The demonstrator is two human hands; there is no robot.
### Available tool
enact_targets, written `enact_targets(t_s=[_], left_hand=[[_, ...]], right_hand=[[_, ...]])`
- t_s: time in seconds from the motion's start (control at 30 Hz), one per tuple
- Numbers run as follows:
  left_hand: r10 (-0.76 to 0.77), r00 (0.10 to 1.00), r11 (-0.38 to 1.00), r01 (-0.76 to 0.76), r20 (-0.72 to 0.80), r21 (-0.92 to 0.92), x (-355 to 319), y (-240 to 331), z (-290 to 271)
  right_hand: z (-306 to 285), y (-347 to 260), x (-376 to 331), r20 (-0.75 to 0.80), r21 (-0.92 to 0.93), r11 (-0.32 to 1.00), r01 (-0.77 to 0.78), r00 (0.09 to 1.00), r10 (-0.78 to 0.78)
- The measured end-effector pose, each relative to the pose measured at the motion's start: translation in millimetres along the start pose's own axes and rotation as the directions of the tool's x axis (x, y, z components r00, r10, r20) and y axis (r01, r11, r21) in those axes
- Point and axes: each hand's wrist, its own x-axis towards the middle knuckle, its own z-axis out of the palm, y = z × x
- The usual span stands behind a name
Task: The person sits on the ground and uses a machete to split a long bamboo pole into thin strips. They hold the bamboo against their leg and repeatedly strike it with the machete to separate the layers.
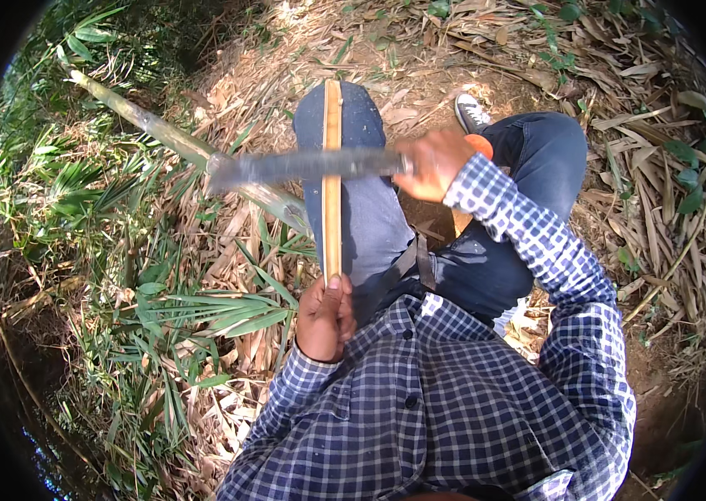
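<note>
A long split bamboo strip (333,225), pale on its inner face, lies lengthwise along my left thigh. Its near end is pinched in my left hand (325,320), thumb on top. My right hand (434,164) is closed round the handle of a machete (303,164), and an orange end shows beside the wrist. The wide dark blade points left and crosses over the strip above the knee area. Motion blurs the blade, so I cannot tell whether it touches the bamboo.
A bamboo pole (148,123) slants on the left, its near end beside my left leg. Green leaves (236,313) and dry bamboo litter (236,225) cover the ground. My right leg (549,159) is bent outward, with a dark sneaker (471,113) near it.
</note>
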Motion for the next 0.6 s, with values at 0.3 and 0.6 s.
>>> enact_targets(t_s=[0.3,0.6], left_hand=[[0.022,1.000,0.997,-0.021,-0.007,0.080,1,5,-1],[0.114,0.993,0.960,-0.113,0.011,0.255,80,7,-7]], right_hand=[[-10,92,25,-0.233,0.196,0.877,-0.438,0.848,0.476],[25,74,-10,0.024,0.694,0.536,-0.481,0.759,0.650]])
